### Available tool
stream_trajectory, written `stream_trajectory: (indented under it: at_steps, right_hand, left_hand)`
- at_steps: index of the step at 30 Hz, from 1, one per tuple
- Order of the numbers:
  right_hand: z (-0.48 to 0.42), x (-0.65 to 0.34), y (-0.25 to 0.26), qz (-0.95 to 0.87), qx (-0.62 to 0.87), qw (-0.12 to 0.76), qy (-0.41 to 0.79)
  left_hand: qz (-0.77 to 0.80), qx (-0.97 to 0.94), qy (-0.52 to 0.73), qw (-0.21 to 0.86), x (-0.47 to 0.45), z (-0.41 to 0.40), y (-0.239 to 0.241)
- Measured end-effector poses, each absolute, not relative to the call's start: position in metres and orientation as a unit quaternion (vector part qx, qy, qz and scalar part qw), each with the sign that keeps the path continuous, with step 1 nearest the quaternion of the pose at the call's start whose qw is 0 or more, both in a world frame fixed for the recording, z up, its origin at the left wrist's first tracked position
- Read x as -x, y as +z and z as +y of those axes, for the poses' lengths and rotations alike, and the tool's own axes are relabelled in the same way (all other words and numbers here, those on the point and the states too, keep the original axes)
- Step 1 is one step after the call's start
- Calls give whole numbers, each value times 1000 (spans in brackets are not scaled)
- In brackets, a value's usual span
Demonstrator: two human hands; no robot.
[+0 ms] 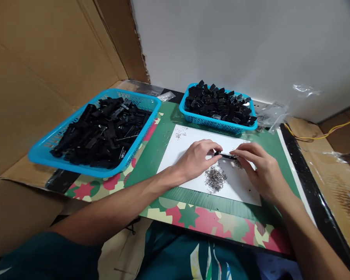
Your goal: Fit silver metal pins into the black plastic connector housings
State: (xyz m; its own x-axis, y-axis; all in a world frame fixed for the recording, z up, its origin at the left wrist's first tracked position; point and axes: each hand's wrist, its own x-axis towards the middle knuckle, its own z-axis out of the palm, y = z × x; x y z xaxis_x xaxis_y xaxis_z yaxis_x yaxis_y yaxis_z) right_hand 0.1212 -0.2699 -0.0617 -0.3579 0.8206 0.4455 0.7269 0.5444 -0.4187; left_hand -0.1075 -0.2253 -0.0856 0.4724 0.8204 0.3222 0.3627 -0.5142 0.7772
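Between my two hands, over the white sheet (186,182), is a small elongated black plastic part (227,156). My left hand (200,157) pinches its left end between thumb and fingers. The fingertips of my right hand (258,165) are closed on its right end; whether they also hold some smaller piece is hidden. Just below the part lies a pile of tiny metal springs or clips (216,179), too small to tell which. A smaller scatter of the same metal bits (180,133) lies near the sheet's upper left corner.
A large blue basket (105,171) of long black plastic parts (105,132) stands on the left. Behind the sheet, a smaller blue basket (216,123) holds short black pieces (218,102). Clear plastic bags (272,114) and a yellow cable (323,136) lie at the right.
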Motion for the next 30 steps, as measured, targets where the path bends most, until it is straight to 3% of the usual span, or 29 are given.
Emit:
stream_trajectory:
  at_steps: [4, 9, 12, 19, 30]
  right_hand:
    - [-263, -115, -51, -781, 488, 378, 90]
    - [-250, -97, -50, -648, 512, 472, 306]
    - [-245, -88, -61, -608, 508, 496, 354]
    - [-250, -82, -72, -620, 517, 502, 310]
    - [-254, -80, -64, -694, 530, 440, 209]
  left_hand:
    - [382, -787, 361, 324, 107, -227, -87]
    - [364, -793, 371, 317, 109, -227, -89]
    - [355, -775, 381, 358, 109, -227, -89]
    - [356, -752, 391, 393, 107, -228, -86]
    - [354, -744, 397, 405, 108, -228, -86]
